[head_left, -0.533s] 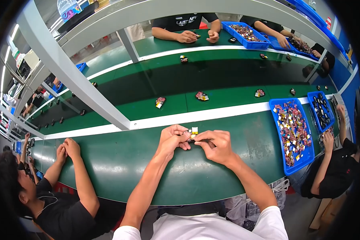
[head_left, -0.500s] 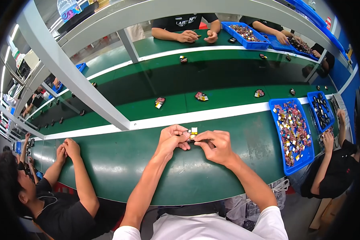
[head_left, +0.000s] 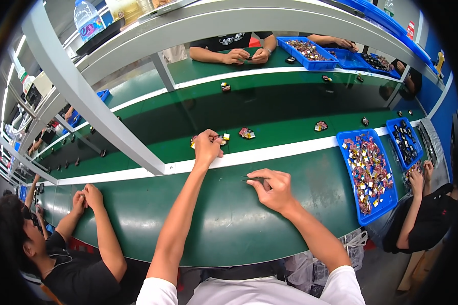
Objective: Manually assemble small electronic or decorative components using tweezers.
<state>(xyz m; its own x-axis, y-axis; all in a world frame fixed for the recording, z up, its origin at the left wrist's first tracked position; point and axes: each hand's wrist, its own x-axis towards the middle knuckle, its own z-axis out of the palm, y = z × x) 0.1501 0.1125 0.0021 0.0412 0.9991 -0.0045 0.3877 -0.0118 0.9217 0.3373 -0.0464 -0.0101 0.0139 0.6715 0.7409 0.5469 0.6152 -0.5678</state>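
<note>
My left hand [head_left: 207,148] is stretched out over the belt's near edge, its fingers closed on a small electronic part [head_left: 226,137] with a white and yellow patch. Partly hidden behind that hand lies another small part [head_left: 193,142] on the belt. Above the near green worktop [head_left: 224,223], my right hand [head_left: 274,189] pinches a thin dark pair of tweezers [head_left: 250,178], tips pointing left. Nothing shows between the tweezer tips.
On the green conveyor belt [head_left: 285,127] lie more parts, including a pinkish one [head_left: 247,133]. At right are a blue tray [head_left: 396,203] of pink, white and yellow pieces and a smaller blue tray [head_left: 418,152] of black parts. A grey post [head_left: 94,96] rises left; co-workers sit around.
My left hand has moved from the worktop up and left to the belt with the small part. My right hand stays near its place with the tweezers, now apart from the left.
</note>
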